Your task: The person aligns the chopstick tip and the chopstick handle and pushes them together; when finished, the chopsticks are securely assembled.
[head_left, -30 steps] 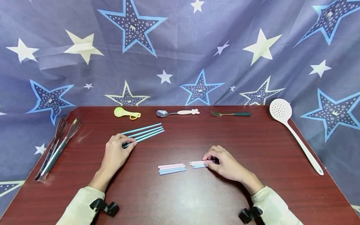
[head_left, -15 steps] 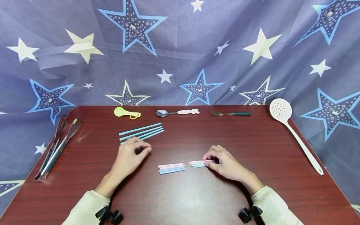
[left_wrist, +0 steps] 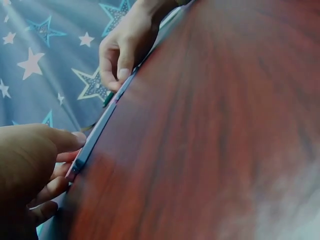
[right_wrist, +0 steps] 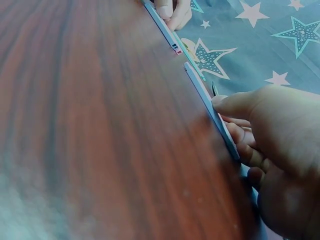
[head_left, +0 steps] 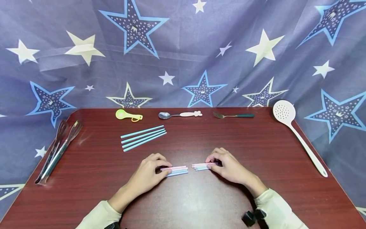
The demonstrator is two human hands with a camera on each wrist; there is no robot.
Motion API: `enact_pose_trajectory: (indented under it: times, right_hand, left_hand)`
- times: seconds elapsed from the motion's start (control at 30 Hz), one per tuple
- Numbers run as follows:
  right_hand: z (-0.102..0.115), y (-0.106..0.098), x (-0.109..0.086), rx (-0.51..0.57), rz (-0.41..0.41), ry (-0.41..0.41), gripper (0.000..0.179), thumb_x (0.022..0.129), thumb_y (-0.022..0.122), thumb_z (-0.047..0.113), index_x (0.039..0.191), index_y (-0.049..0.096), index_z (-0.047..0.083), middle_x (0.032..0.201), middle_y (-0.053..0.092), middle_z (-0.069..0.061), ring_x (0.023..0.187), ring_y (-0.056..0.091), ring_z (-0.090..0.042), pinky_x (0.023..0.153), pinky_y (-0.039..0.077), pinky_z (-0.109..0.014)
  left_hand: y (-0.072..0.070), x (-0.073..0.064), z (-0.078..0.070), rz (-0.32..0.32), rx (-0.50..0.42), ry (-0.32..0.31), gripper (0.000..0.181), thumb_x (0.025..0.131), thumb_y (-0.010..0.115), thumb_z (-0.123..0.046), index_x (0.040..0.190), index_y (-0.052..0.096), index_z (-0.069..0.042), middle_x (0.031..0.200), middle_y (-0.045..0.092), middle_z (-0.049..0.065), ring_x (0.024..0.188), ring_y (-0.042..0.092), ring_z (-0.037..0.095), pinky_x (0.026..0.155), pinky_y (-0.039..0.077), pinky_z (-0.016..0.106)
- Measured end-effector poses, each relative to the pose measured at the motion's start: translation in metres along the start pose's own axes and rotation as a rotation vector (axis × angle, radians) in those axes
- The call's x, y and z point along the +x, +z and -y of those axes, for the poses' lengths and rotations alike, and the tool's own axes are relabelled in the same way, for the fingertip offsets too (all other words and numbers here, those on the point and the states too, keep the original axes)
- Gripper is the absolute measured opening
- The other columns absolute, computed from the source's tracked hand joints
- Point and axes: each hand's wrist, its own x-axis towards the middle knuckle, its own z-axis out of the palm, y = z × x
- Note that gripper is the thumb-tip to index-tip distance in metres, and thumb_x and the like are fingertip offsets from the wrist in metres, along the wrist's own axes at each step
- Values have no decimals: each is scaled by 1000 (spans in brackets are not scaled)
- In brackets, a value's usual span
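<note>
On the table's middle lie two bundles of short, thin pink and blue sticks, end to end with a small gap. At the outer end of the left bundle (head_left: 179, 172), my left hand (head_left: 148, 173) pinches the sticks between thumb and fingers. My right hand (head_left: 228, 165) grips the right bundle (head_left: 200, 167) likewise, its fingers hiding the outer end. In the left wrist view the thumb (left_wrist: 72, 141) presses one side of the sticks, with fingertips on the other. Behind my left hand, several longer teal sticks (head_left: 145, 142) lie side by side, slightly slanted.
Along the back edge lie a yellow-green measuring spoon (head_left: 128, 115), a spoon with a pink handle (head_left: 190, 114) and a green-handled fork (head_left: 243, 115). Tongs (head_left: 57, 154) lie at the left edge. A white slotted skimmer (head_left: 304, 143) lies at the right.
My left hand has left the long teal sticks and moved right and toward me, onto the left short bundle. The right hand has stayed on its bundle.
</note>
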Motion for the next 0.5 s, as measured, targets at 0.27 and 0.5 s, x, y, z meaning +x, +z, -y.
enact_pose_trajectory:
  times: [0.27, 0.5]
  right_hand:
    - [-3, 1, -3, 12, 1, -2, 12, 87, 81, 11, 94, 74, 18, 87, 63, 9, 85, 54, -9, 76, 46, -25]
    - [-3, -1, 0, 42, 14, 5, 13, 87, 82, 10, 94, 73, 16, 87, 62, 7, 85, 55, -10, 75, 47, -24]
  left_hand:
    - [5, -1, -2, -14, -94, -88, 12, 81, 88, -20, 90, 82, -24, 89, 68, -15, 87, 60, 3, 75, 50, 24]
    - [4, 0, 0, -39, -165, -161, 16, 77, 90, -17, 85, 80, -26, 84, 68, -15, 80, 60, 1, 72, 49, 21]
